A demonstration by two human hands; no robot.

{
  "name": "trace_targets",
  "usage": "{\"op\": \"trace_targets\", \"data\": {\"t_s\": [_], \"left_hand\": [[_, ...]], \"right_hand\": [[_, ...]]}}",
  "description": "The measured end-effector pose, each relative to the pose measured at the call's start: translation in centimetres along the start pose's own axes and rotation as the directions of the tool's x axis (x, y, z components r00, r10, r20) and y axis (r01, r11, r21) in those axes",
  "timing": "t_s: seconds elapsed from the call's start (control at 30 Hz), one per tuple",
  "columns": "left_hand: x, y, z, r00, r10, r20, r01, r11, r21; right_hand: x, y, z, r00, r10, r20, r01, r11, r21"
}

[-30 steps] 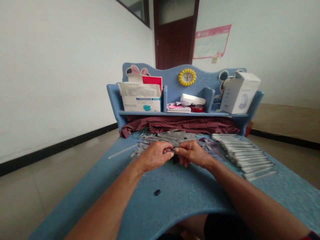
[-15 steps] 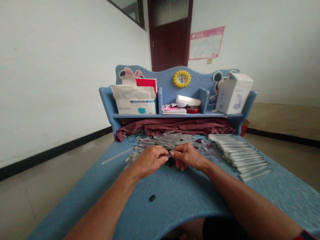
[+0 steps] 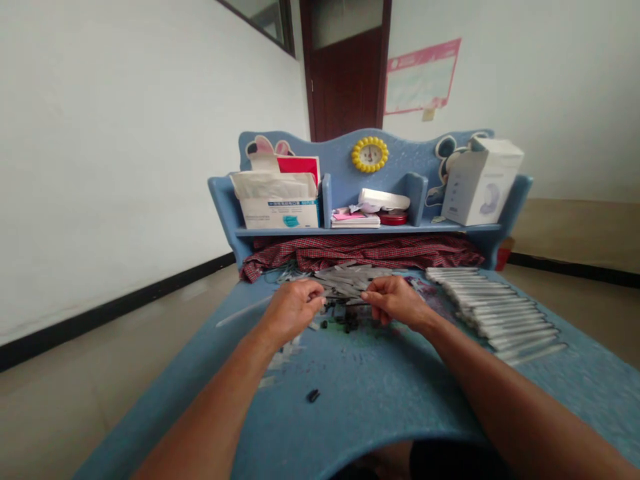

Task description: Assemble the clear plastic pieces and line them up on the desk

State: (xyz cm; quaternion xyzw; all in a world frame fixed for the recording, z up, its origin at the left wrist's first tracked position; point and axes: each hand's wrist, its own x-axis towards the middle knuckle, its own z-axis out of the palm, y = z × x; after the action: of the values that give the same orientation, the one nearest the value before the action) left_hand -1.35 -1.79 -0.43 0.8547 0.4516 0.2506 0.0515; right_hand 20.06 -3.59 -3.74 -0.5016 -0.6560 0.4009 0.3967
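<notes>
My left hand (image 3: 294, 310) is closed in a pinch at the near left edge of a pile of thin grey strips (image 3: 350, 279). Across from it, my right hand (image 3: 397, 303) also pinches, with a small dark tip at its fingertips. What either hand holds is too small to make out. Several small black pieces (image 3: 351, 325) lie on the blue desk between and below the hands. A lone black piece (image 3: 313, 395) rests closer to me. Short translucent pieces (image 3: 283, 360) lie beside my left forearm, partly hidden by it.
Long pale tubes (image 3: 505, 313) lie side by side in a stack on the right of the desk (image 3: 380, 400). Behind the pile is a bunched red checked cloth (image 3: 365, 252), below a shelf with a mask box (image 3: 280, 210) and a white carton (image 3: 483, 183).
My hands have moved apart from each other, uncovering the small black pieces between them. The camera view has shifted slightly, so the desk sits a little farther right.
</notes>
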Motion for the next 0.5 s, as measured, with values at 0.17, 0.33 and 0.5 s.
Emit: {"op": "trace_targets", "data": {"t_s": [0.17,0.33,0.5], "left_hand": [[0.0,-1.7,-1.1,0.994,-0.112,-0.021,0.113,0.993,0.040],[-0.4,-2.7,-2.1,0.965,-0.190,0.183,0.173,0.980,0.101],[-1.0,-2.6,-2.8,0.918,-0.162,0.361,0.200,0.977,-0.069]], "right_hand": [[-0.9,-0.3,1.7,0.993,-0.035,0.113,0.045,0.995,-0.085],[-2.4,-0.7,3.7,0.948,-0.277,0.158,0.316,0.887,-0.337],[-3.4,-1.0,4.9,0.925,-0.309,0.222,0.379,0.804,-0.458]]}}
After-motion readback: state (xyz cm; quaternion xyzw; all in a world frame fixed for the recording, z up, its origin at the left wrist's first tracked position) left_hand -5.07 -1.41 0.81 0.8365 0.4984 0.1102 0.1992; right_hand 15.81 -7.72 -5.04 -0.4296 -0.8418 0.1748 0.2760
